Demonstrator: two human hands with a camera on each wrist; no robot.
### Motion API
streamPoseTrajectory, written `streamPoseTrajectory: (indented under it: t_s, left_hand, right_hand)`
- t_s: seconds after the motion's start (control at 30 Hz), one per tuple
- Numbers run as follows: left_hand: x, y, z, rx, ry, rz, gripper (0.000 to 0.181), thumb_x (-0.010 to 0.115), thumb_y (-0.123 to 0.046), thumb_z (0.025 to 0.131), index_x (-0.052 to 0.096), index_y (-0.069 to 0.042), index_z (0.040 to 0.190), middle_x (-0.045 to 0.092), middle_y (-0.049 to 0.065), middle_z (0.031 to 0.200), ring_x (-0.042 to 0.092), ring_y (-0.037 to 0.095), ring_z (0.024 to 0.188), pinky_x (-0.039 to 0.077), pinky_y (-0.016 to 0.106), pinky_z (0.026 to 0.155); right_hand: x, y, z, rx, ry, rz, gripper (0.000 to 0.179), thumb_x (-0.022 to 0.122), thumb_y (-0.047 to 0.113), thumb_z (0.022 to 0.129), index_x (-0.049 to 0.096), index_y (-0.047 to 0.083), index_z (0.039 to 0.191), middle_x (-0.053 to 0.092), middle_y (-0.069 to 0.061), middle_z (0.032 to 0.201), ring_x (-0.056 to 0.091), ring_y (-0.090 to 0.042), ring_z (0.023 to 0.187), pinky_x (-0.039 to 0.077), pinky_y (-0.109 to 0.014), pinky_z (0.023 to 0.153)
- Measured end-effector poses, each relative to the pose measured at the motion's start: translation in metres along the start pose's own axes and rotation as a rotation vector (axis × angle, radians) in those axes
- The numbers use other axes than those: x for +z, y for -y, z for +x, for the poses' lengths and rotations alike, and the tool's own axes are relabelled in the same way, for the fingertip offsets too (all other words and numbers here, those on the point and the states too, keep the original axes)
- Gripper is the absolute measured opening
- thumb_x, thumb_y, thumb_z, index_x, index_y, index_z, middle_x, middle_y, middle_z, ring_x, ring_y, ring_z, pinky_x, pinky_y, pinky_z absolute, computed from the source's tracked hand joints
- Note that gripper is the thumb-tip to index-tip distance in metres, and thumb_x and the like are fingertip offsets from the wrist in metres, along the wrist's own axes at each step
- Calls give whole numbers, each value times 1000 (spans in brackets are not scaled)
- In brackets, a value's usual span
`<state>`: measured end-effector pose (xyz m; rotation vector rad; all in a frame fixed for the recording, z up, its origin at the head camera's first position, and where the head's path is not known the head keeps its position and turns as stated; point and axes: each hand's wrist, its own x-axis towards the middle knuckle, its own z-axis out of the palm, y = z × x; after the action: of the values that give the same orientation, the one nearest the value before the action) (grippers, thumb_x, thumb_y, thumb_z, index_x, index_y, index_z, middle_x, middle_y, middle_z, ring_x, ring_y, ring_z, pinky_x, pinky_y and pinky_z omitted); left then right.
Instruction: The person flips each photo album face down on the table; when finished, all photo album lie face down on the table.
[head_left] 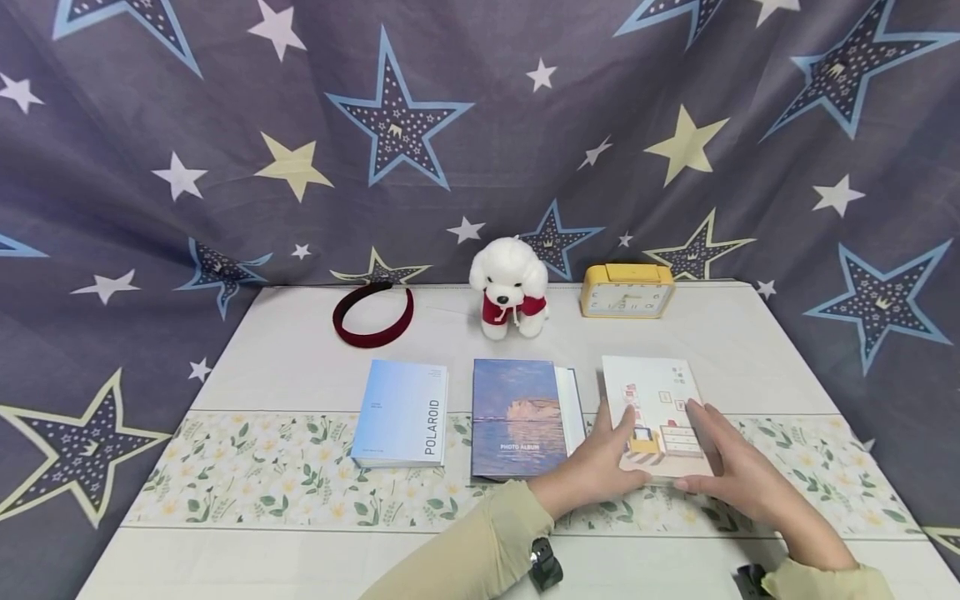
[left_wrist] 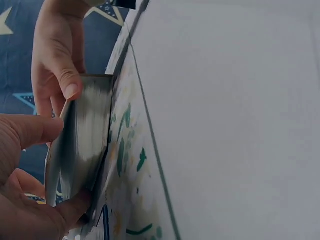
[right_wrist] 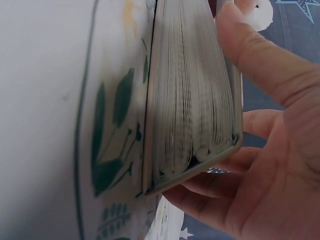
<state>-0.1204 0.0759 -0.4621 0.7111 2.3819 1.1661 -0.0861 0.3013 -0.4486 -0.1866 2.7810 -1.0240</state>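
A photo album with a white illustrated cover lies at the right of the row, between both hands. My left hand holds its left side, thumb near the front edge; the left wrist view shows that thumb at the cover's edge and a finger low against the pages. My right hand holds the right side, its thumb at the front edge and its fingers along the spine. Thick pages show between the covers. Just left lies a blue seascape photo album, partly behind my left hand.
A light-blue POLAROID album lies farther left. Along the back are a dark red headband, a white plush dog in a red top, and a yellow clock. A floral strip crosses the white table; a starry curtain hangs behind.
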Motion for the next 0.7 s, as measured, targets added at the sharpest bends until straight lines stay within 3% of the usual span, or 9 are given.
streamPoseTrajectory:
  t_s: [0.17,0.33,0.47,0.7]
  left_hand:
    - [1,-1,-1,8,-23,96,81,72,-31,87,31,-12,154,1,28,159,28,36,141,38,32,106]
    - [-2,-4,-3,61,-22,167,68,69,-32,90,42,-13,149,6,26,159,24,34,144,34,33,109]
    - [-7,-7,-7,73,-19,181,61,66,-34,91,46,-17,147,14,20,160,24,29,145,33,34,110]
    - [-16,-9,-18,30,-41,175,61,64,-35,93,43,-22,148,23,10,160,35,26,140,35,39,109]
  right_hand:
    - [1,-1,1,27,5,-58,117,83,49,69,19,2,155,9,-39,153,15,-61,135,21,-75,98]
    - [2,-3,1,29,-2,-104,114,83,47,69,23,1,154,11,-41,151,20,-64,131,24,-76,95]
    - [3,-1,2,25,3,-111,112,83,46,70,24,-1,153,12,-42,150,20,-65,129,25,-76,94]
    - [5,14,3,15,-37,-165,100,76,54,78,33,0,150,14,-44,148,25,-66,127,31,-75,91]
